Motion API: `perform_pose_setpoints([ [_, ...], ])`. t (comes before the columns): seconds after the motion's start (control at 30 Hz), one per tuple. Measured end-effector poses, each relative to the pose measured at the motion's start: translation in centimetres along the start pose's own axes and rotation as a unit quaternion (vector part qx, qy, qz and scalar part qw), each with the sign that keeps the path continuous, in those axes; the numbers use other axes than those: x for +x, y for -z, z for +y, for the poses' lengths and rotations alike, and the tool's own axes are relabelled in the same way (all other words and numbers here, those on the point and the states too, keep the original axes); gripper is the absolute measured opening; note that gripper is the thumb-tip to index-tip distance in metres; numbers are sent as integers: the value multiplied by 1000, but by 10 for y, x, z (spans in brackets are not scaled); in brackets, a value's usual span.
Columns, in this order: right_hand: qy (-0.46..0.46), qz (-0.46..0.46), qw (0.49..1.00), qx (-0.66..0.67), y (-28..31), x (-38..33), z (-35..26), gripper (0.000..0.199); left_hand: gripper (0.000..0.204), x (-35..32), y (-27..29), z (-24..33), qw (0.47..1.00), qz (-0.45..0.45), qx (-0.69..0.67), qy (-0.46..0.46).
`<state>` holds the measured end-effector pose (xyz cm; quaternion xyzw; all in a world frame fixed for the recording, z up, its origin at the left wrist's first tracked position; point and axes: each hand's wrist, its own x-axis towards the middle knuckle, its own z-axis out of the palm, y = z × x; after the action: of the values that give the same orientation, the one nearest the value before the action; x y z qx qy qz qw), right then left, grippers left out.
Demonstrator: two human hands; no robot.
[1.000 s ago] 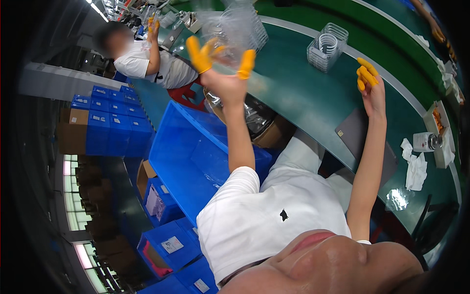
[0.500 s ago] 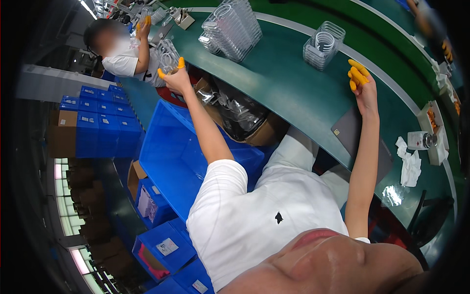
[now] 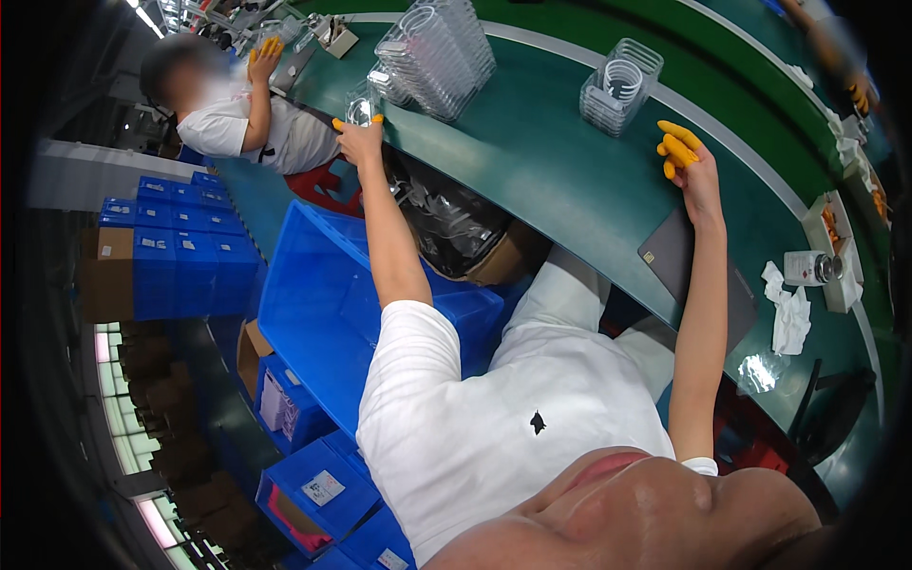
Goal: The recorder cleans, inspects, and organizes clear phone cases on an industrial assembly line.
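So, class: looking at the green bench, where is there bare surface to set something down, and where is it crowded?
Bare green bench lies between the tall stack of clear trays and the small clear tray stack, and from there toward the right hand. It is crowded around the left hand by the trays, and at the right end, by the white rags and small canister.

Left hand (image 3: 359, 142) on clear tray (image 3: 362, 110)

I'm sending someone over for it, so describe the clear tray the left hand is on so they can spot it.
Start at the green belt and find the tall leaning stack of clear trays. Just at its near end, by the belt edge, the left hand touches a single clear tray. It lies alone, not stacked.
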<state>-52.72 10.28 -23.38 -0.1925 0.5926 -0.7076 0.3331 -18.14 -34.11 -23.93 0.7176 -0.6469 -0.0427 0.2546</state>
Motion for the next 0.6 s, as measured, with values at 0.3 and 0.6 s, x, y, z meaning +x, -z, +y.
perform_pose_setpoints([
  [0.3, 6, -47, 997, -59, -7, 2, 0, 34, 95, 44, -48, -17, 984, 83, -126, -93],
  [0.6, 9, -53, 994, -97, -6, -2, -1, 35, 30, -8, -47, 10, 986, 70, -9, -148],
])
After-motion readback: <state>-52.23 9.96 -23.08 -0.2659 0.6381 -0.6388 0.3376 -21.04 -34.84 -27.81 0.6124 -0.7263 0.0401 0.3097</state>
